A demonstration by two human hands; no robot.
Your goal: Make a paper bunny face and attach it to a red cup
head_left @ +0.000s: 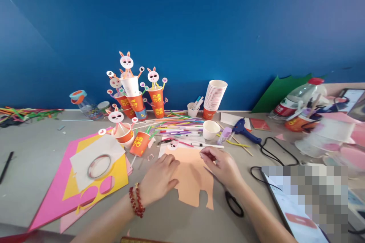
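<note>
A sheet of peach-coloured paper (192,172) with cut-out edges lies on the table in front of me. My left hand (161,174), wearing a red bead bracelet, rests on its left side, fingers lying over the paper and thumb apart. Over the sheet's upper right, my right hand (221,165) has thumb and fingertips pinched together; anything between them is too small to make out. Scissors with black handles (234,204) lie partly beneath my right hand and wrist. Just beyond the paper's top edge is a small rabbit-face cut-out (172,145).
Rabbit figures in orange cups (156,95) stand at the back left. Coloured sheets with a tape roll (99,166) lie left. Behind are pens, a cup stack (214,98), a glue stick (225,135) and a blue glue gun (245,131). A tablet (302,221) lies right.
</note>
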